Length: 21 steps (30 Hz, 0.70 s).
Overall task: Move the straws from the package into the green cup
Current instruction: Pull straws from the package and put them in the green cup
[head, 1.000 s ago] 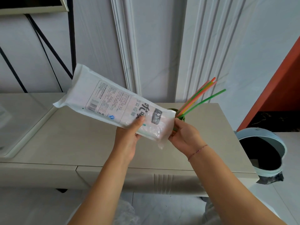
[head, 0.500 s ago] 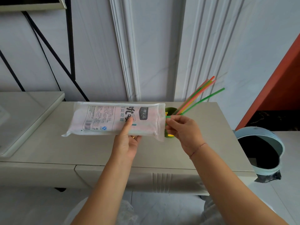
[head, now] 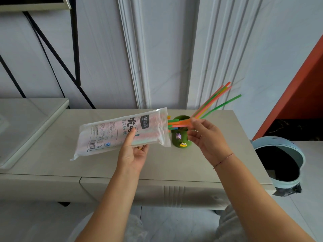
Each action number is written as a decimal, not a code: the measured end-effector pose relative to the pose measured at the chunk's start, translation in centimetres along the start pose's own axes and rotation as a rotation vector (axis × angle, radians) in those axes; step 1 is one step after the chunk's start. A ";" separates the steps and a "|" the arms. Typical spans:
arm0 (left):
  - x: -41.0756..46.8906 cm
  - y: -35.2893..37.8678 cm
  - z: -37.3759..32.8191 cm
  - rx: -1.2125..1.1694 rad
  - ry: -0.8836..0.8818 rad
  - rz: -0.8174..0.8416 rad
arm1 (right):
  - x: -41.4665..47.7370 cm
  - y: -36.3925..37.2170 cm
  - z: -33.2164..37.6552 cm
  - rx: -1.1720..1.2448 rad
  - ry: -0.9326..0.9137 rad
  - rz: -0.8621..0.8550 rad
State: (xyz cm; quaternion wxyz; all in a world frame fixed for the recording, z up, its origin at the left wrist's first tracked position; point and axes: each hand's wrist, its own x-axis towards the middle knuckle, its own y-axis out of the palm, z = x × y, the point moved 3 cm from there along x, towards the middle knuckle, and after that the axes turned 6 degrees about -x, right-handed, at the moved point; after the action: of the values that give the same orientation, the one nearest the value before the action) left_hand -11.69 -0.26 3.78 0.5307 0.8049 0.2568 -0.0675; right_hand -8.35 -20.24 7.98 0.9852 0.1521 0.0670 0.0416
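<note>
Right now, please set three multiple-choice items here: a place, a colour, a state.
1. Where does the small green cup stand? A: on the beige cabinet top. B: on the floor. C: inside a drawer.
2. What colour is the round bin's rim? A: red. B: pale blue. C: yellow.
3. What does the right hand do? A: hangs idle. B: pinches coloured straws sticking out of the white plastic package. C: covers the cup.
Answers: A, its base rests there; B, the rim looks so; B, it grips their ends.

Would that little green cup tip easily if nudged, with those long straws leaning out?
Probably: the green cup is small, and the straws in it lean far beyond its rim, all one way. Straws look light, though, so it might just slide on the smooth tabletop.
</note>
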 end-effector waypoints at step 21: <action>-0.2 -0.8 0.3 -0.029 -0.031 -0.047 | 0.3 0.4 -0.4 0.186 0.017 0.069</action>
State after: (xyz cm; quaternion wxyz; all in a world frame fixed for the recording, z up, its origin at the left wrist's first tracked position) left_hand -12.14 -0.36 3.08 0.5443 0.7898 0.2686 -0.0887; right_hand -8.15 -19.67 7.69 0.9642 0.2447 0.0736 0.0705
